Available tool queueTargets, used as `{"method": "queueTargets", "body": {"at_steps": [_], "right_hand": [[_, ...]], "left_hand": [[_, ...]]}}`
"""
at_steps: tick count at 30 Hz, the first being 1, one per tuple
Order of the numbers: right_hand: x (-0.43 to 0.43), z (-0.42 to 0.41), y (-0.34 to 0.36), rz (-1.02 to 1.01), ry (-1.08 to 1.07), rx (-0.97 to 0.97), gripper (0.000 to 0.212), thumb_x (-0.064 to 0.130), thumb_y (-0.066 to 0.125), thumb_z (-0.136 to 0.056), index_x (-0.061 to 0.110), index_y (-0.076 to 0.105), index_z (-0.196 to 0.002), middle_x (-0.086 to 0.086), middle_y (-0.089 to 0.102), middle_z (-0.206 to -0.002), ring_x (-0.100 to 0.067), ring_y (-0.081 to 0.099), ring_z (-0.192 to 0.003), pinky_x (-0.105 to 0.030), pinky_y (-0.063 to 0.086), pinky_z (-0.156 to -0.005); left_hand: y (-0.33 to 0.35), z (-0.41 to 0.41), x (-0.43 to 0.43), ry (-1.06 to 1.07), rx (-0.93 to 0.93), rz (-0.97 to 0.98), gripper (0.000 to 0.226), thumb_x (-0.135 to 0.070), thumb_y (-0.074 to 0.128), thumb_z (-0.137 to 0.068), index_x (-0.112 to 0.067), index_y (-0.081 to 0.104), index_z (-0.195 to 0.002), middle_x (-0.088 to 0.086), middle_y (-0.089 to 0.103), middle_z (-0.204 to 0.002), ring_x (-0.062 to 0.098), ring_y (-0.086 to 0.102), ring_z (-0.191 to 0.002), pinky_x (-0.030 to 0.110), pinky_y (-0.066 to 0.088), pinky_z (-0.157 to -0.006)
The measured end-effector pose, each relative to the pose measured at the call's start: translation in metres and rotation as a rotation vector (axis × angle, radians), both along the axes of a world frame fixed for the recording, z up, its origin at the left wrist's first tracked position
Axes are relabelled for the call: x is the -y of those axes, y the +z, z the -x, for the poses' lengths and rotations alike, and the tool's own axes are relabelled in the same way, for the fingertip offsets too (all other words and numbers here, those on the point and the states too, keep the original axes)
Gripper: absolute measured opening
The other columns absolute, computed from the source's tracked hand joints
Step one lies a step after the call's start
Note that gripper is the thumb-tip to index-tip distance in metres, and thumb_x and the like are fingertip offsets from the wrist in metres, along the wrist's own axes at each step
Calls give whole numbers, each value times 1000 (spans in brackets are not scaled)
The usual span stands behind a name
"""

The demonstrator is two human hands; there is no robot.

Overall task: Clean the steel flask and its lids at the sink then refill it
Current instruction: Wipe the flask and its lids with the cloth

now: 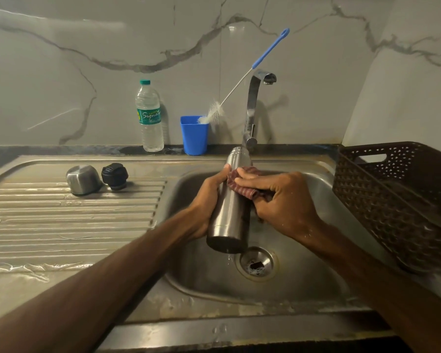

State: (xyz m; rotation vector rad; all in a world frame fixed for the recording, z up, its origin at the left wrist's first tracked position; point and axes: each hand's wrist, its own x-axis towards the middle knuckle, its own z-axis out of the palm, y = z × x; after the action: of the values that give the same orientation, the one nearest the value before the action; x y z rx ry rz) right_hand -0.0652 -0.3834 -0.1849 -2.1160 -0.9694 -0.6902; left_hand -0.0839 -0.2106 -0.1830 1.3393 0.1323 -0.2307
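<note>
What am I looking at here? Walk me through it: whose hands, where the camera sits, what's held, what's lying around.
One picture, from a camera worn on a person's head, looking down at a steel sink. The left hand grips a steel flask, tilted over the basin. The right hand presses a reddish cloth against it. On the draining board lie a steel cap and a black lid. Behind stand a water bottle and a blue cup holding a bottle brush. A brown basket sits to the right.
</note>
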Motion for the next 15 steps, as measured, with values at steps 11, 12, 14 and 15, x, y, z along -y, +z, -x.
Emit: {"method": "queueTargets", "body": {"at_steps": [11,12,14,15], "right_hand": [[14,-9,0,-31,-116,65,38,5,77,-85,15,75,-121,-4,73,-123,-17,71,-114,-33,56,-103],[11,-9,0,-14,-96,76,38,5,77,-85,16,75,-121,-3,73,-122,-17,71,-114,-34,56,-102],[11,-15,2,-28,-121,72,41,3,76,-85,17,74,-123,-3,72,-125,-17,70,-116,-35,56,-102],[14,-19,2,-47,-158,60,43,1,75,-85,17,73,-125,-3,71,-128,-18,69,-118,-36,55,-104]], "left_hand": [[-5,-2,1,-55,-15,-6,70,-59,50,-100,3,62,-130,25,70,-105,30,68,-80,40,58,-75],[-5,-3,-1,-41,-10,4,68,-58,50,-101,3,62,-129,24,71,-105,31,68,-81,41,58,-77],[-6,-4,-2,-31,8,-31,61,-55,49,-103,0,66,-125,22,73,-104,30,70,-84,40,59,-80],[-6,-4,-1,-43,7,-52,60,-54,49,-104,-1,67,-124,22,73,-108,31,69,-89,41,58,-84]]}}
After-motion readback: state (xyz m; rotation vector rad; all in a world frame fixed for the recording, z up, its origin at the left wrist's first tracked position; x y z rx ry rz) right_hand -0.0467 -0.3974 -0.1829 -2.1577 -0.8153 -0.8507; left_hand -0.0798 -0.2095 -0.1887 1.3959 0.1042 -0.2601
